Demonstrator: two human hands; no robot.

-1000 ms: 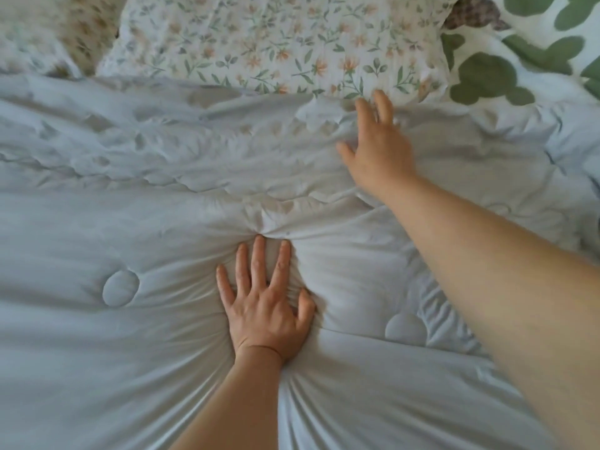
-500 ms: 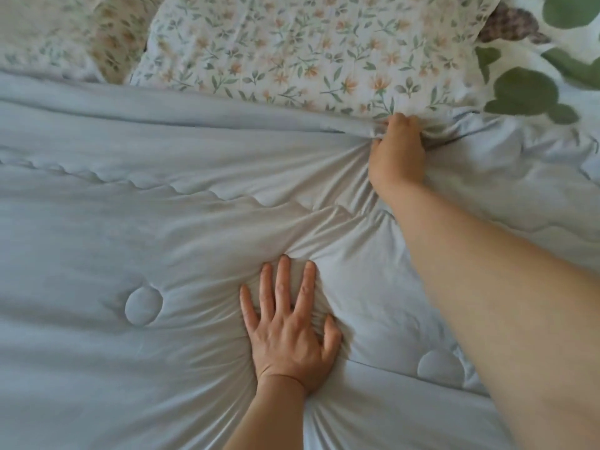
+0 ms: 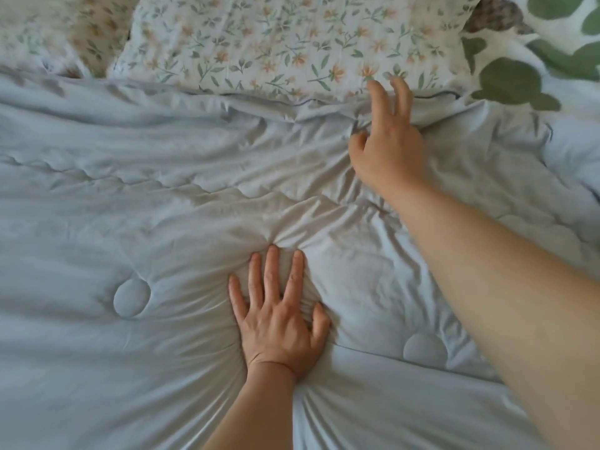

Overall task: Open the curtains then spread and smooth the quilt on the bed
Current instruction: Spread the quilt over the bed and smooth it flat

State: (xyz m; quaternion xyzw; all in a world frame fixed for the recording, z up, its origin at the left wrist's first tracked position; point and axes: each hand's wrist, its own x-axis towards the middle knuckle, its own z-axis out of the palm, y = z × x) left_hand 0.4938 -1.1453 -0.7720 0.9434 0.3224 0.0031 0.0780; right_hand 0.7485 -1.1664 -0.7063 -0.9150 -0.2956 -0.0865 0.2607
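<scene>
A pale blue quilt (image 3: pixel 136 228) with stitched circles covers the bed across almost the whole view, creased around the middle. My left hand (image 3: pixel 279 316) lies flat on it, fingers spread, pressing into the fabric so folds radiate from it. My right hand (image 3: pixel 389 138) reaches to the quilt's top edge beside the pillow, fingers apart and lifted, holding nothing. The curtains are out of view.
A floral pillow (image 3: pixel 276 43) lies along the head of the bed, a second floral one (image 3: pixel 58 34) at the far left. White bedding with large green leaves (image 3: pixel 526 73) fills the top right corner.
Half a second ago my right hand gripped the quilt's top edge at the pillow; now it has let go and its fingers are apart. My left hand stays pressed in place.
</scene>
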